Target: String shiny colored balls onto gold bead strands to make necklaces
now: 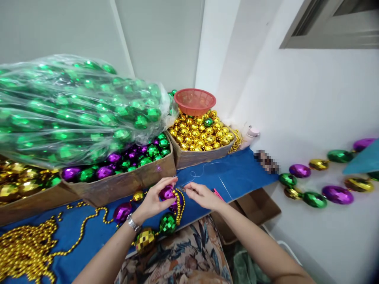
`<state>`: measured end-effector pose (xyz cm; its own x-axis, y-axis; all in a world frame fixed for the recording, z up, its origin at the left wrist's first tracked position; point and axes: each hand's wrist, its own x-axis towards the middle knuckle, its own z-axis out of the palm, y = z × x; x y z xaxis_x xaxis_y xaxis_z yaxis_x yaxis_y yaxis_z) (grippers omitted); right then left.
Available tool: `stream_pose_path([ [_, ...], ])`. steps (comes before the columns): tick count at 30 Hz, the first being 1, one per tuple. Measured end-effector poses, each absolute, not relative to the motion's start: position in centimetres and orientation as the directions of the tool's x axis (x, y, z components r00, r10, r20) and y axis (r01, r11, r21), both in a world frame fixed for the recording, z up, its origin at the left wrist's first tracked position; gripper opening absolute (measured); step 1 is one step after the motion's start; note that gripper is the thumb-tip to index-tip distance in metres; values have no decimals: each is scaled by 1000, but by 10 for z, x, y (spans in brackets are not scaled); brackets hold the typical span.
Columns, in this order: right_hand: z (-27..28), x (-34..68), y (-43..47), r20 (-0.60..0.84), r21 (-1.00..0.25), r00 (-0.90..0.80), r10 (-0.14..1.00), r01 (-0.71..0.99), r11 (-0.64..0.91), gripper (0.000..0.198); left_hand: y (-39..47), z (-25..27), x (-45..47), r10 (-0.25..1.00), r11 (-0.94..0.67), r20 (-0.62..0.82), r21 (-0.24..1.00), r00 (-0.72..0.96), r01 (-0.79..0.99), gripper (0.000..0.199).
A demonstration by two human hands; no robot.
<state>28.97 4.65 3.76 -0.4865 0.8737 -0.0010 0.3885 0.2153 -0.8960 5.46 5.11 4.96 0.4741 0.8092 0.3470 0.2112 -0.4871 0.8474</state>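
My left hand (155, 199), with a silver watch (133, 223) at the wrist, is closed around a shiny purple faceted bead (167, 192). Loops of small gold bead chain (178, 207) hang beside its fingertips. My right hand (201, 195) pinches something thin and greyish close to the top of the gold chain; its kind is too small to tell. Below my left hand, a green faceted bead (167, 223) and a gold faceted bead (145, 240) hang at the table edge. Another purple bead (122, 213) lies left of the hand.
A blue-covered table (204, 177) carries a heap of gold bead chain (26, 248), a box of green and purple beads (124, 179), a box of gold beads (204, 157) and a red basket (195, 101). A plastic bag (83, 114) bulges with green beads. A bead garland (315, 199) hangs right.
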Motion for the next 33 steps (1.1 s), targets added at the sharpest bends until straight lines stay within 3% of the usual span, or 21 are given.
stream_pose_path([
  [9, 59, 282, 61, 76, -835, -623, 778, 387, 392, 34, 54, 56, 56, 782, -512, 334, 826, 526, 237, 54],
  [17, 54, 285, 57, 146, -836, -602, 785, 349, 424, 33, 55, 56, 55, 762, -539, 354, 810, 543, 229, 56],
  [20, 33, 298, 56, 104, -818, -475, 874, 458, 347, 36, 56, 55, 49, 784, -528, 358, 814, 508, 241, 58],
  [24, -16, 310, 52, -43, -608, -159, 986, 787, 101, 30, 60, 49, 40, 820, -500, 354, 826, 450, 261, 63],
  [28, -62, 303, 44, -173, -465, 6, 985, 881, -87, 31, 66, 44, 39, 856, -460, 341, 846, 390, 271, 71],
  [33, -72, 317, 41, -190, -354, 40, 981, 929, -107, 38, 65, 47, 40, 869, -445, 344, 857, 355, 259, 73],
])
